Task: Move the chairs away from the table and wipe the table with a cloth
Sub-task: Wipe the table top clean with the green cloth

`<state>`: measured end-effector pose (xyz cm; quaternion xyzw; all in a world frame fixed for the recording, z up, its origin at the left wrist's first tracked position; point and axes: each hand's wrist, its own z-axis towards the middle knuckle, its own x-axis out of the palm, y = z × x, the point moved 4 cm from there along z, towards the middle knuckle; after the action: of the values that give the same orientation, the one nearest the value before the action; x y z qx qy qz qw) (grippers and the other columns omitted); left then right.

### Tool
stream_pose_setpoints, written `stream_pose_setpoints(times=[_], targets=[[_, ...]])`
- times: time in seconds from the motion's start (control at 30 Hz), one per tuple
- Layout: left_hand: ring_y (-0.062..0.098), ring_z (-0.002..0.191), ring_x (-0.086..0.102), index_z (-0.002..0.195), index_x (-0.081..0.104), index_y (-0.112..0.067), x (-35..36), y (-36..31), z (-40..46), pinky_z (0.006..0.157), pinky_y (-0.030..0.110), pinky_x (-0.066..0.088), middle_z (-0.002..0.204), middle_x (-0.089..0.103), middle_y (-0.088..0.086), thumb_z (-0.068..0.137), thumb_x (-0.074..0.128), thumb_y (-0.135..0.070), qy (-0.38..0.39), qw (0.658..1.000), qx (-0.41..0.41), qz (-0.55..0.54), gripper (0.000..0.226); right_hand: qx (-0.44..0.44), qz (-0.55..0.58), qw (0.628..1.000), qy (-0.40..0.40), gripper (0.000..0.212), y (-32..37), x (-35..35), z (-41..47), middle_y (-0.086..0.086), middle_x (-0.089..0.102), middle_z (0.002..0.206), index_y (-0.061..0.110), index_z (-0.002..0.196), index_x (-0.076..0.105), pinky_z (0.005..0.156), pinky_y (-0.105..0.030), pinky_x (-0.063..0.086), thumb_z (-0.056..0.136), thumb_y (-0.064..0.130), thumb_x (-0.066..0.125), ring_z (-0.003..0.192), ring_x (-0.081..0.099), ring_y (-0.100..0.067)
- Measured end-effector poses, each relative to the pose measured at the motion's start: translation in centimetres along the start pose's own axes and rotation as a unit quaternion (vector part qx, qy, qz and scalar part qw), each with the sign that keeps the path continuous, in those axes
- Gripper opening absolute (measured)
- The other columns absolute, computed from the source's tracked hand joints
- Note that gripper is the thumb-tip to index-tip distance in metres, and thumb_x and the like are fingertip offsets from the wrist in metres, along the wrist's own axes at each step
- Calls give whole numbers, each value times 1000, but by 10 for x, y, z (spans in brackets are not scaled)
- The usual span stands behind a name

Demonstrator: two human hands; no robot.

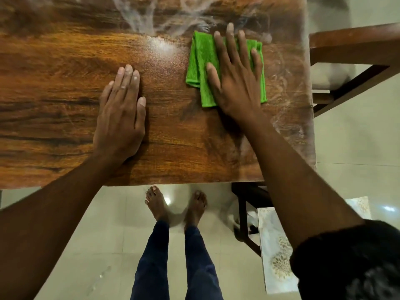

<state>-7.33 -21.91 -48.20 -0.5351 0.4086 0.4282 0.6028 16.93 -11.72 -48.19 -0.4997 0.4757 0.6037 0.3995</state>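
Right hand [236, 83] fingers [232, 42] splayed flat, pressing the cloth [199, 68] onto the bench [65, 72] near its right end. Left hand [122, 113] flat, fingers straight, bracing us. Risk: the loose fold bunches and we smear the haze. Chair [355, 59] sits just beside the right edge, crowding it.

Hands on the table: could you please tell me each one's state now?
Left hand: open, flat on the table.
Right hand: open, pressing the cloth.
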Motion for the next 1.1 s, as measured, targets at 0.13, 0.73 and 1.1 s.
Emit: stream_pose_setpoints(times=[0.13, 0.73, 1.1], targets=[[21, 164, 10, 167, 21, -6, 1, 0, 1, 133, 44, 11, 175, 19, 14, 114, 25, -28, 1, 1000, 0, -2, 57, -5, -7, 1000, -8, 66, -3, -4, -26, -5, 7, 179, 23, 171, 12, 132, -50, 9, 113, 54, 18, 166, 5, -23], [24, 164, 13, 165, 23, -2, 1, -3, 0, 133, 45, 13, 174, 21, 16, 113, 24, -29, -2, 1000, 13, -1, 59, -39, -7, 999, 6, 66, -4, 0, -35, -5, 8, 179, 22, 170, 15, 131, -50, 12, 113, 52, 25, 166, 5, -24], [21, 164, 14, 165, 26, -4, -1, -3, 2, 132, 45, 14, 174, 22, 14, 112, 28, -24, -10, 1000, 8, -15, 57, -4, 28, 996, 88, 72, 58, 2, -130, -7, -8, 179, 20, 171, 2, 132, -54, 6, 112, 55, 23, 165, -9, -26]])
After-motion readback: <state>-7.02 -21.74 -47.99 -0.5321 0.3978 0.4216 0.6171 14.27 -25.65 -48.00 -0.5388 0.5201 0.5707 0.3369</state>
